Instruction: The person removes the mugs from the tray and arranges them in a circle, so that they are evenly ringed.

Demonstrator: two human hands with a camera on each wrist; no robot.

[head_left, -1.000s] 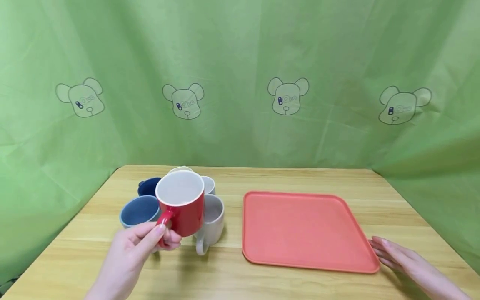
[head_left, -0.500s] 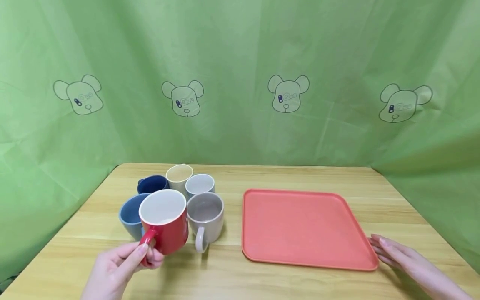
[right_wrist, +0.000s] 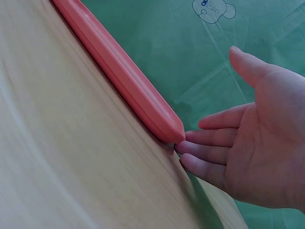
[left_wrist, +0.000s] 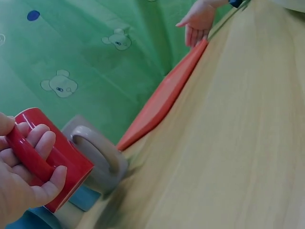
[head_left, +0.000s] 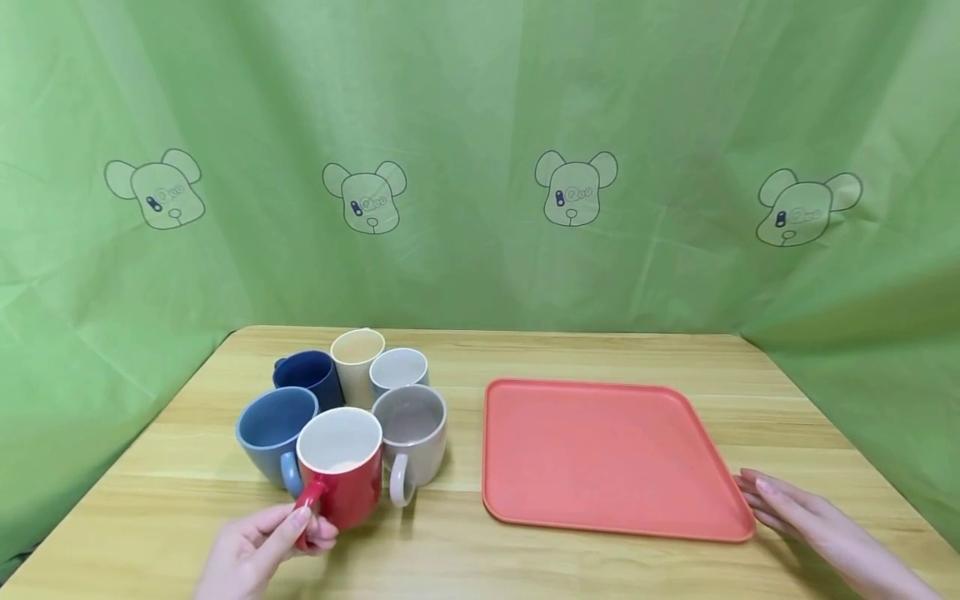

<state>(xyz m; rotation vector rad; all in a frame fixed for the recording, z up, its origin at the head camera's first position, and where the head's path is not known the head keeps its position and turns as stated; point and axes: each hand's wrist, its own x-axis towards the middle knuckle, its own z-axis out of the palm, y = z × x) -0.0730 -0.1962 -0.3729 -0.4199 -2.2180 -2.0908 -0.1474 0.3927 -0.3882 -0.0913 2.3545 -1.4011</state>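
My left hand [head_left: 262, 546] grips the handle of a red mug [head_left: 341, 467] with a white inside, which sits low at the front of a cluster of mugs. In the left wrist view the fingers [left_wrist: 33, 143] curl round the red handle of the mug [left_wrist: 57, 162]. My right hand [head_left: 787, 508] lies flat with straight fingers on the table, its fingertips touching the near right corner of the empty coral tray [head_left: 607, 454]. The right wrist view shows the fingers [right_wrist: 209, 143] against the tray's corner [right_wrist: 143, 105].
Behind the red mug stand a light blue mug [head_left: 273, 433], a dark blue mug [head_left: 303, 375], a cream cup [head_left: 357, 354], a pale blue mug [head_left: 399, 371] and a grey mug [head_left: 411, 433]. The wooden table [head_left: 465, 550] is ringed by a green curtain [head_left: 480, 167].
My left hand has brought the red mug down and toward me, from raised above the cluster to low at its front. The right hand has stayed at the tray's corner.
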